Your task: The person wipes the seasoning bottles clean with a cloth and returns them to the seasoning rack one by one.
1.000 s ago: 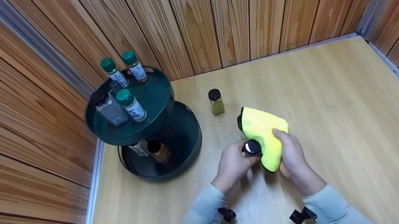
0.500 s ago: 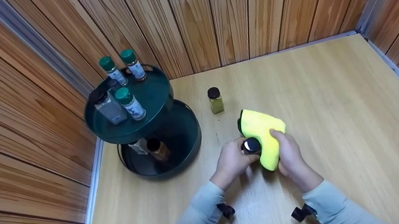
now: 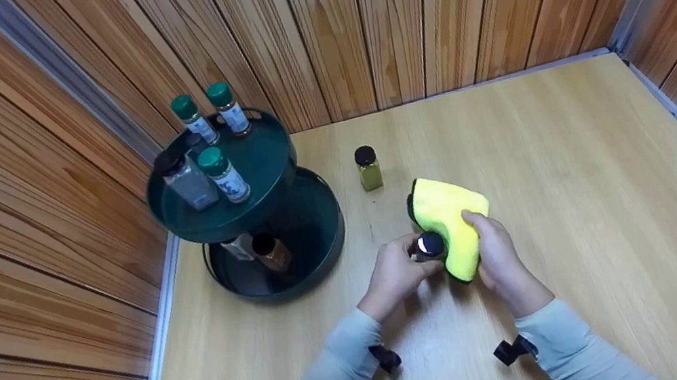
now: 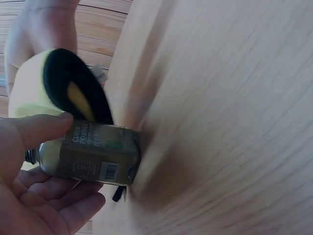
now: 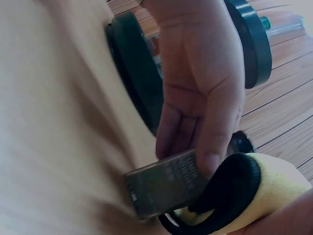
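The left hand point(image 3: 396, 278) holds a small square spice jar point(image 4: 100, 152) with a black cap point(image 3: 430, 244). Its label reads cumin powder in the left wrist view. Thumb on one side and fingers on the other grip the jar, whose base is at or just above the tabletop; I cannot tell if they touch. A folded yellow cloth point(image 3: 453, 219) with black edging is in the right hand point(image 3: 503, 262), its thumb on top. The cloth lies against the jar's right side. In the right wrist view, the cloth point(image 5: 279, 182) hides part of the jar.
A dark green two-tier round rack point(image 3: 273, 211) stands at left. Its upper tier bears green-capped jars point(image 3: 231, 182) and a larger dark-capped jar point(image 3: 193, 185); more jars point(image 3: 272, 253) sit below. A black-capped jar point(image 3: 369, 171) stands behind the hands. Wood-panelled walls enclose the tabletop point(image 3: 584, 176).
The right hand and cloth shift slightly towards the person, then slightly away again, against the jar. The left hand keeps its grip and stays nearly in place.
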Tool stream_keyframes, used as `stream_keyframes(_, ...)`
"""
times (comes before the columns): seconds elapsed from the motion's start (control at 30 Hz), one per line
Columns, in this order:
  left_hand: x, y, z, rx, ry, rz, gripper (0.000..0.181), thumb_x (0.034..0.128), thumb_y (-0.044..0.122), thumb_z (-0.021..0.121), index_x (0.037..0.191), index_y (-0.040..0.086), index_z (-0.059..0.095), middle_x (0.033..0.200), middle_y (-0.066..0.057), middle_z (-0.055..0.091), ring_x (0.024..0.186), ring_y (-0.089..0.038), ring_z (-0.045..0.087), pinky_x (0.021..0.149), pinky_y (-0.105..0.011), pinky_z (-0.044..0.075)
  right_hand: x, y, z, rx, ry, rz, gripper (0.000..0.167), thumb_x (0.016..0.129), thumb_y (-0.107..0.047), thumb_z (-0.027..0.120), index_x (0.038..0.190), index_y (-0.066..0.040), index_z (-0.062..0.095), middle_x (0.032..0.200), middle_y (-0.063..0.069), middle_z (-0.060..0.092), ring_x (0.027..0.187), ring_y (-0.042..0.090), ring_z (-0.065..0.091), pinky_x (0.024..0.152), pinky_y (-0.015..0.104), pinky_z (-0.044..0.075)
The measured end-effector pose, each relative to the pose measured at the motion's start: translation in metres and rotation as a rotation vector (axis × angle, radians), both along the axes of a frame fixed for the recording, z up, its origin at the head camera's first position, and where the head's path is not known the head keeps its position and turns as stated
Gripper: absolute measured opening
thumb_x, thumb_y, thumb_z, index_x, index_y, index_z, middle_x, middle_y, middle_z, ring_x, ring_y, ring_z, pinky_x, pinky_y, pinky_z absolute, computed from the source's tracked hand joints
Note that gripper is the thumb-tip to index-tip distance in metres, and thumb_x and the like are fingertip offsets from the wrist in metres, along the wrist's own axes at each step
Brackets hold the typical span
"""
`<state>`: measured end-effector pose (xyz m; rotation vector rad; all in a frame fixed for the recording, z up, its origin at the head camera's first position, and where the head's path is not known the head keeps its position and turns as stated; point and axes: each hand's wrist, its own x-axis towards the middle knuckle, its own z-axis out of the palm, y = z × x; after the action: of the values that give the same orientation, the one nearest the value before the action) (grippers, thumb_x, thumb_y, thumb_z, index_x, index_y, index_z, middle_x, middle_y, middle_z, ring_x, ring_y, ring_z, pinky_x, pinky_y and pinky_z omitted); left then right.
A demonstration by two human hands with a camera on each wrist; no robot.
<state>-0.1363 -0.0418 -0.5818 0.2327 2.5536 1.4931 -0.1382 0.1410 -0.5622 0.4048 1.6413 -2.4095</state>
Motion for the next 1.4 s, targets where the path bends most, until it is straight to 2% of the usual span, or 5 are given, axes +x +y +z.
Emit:
stream_keyframes(0.57,0.003,-0.003,-0.006,0.066,-0.070,0.064,0.040,0.0803,0.021,0.089,0.118,0.022,0.073,0.117,0.008,0.073,0.117,-0.010,0.064,0.107,-0.042,0.048,0.011,-0.001,0.002,0.227,0.097,0.020,0.035,0.107,-0.028,0.051,0.115,0.004,0.061,0.087,0.003,0.065,0.077,0.014,0.062,0.071,0.028,0.053)
stream_keyframes(0.87,0.004,-0.006,0.023,0.244,0.030,0.098,0.036,0.0815,0.024,0.088,0.114,0.021,0.073,0.109,0.011,0.074,0.106,-0.006,0.069,0.100,-0.037,0.055,0.014,-0.003,-0.005,0.290,0.159,-0.018,0.031,0.106,-0.023,0.053,0.115,0.005,0.062,0.086,0.004,0.064,0.075,0.014,0.060,0.068,0.027,0.051)
stream_keyframes(1.1,0.012,-0.001,0.034,0.465,0.020,0.095,0.045,0.0844,0.015,0.085,0.126,0.015,0.068,0.118,0.004,0.073,0.110,-0.013,0.070,0.092,-0.029,0.057,0.013,-0.010,-0.015,-0.031,0.114,-0.055,0.035,0.108,-0.026,0.044,0.127,0.002,0.054,0.100,0.006,0.067,0.088,0.016,0.065,0.080,0.029,0.056)
stream_keyframes(1.27,0.012,0.001,0.029,0.511,0.166,0.051,0.049,0.0876,0.012,0.082,0.133,0.007,0.063,0.125,-0.004,0.070,0.115,-0.016,0.067,0.095,-0.030,0.057,0.010,-0.014,-0.018,-0.332,-0.016,-0.037,0.042,0.110,-0.035,0.034,0.141,-0.008,0.043,0.127,0.005,0.061,0.116,0.017,0.061,0.101,0.032,0.051)
stream_keyframes(1.4,0.011,0.001,0.023,0.471,0.265,0.078,0.045,0.0894,0.010,0.079,0.130,0.004,0.062,0.121,-0.008,0.070,0.111,-0.015,0.069,0.093,-0.030,0.057,0.015,-0.015,-0.017,-0.425,-0.102,-0.039,0.041,0.111,-0.029,0.032,0.144,-0.007,0.040,0.137,0.005,0.055,0.125,0.016,0.058,0.110,0.032,0.046)
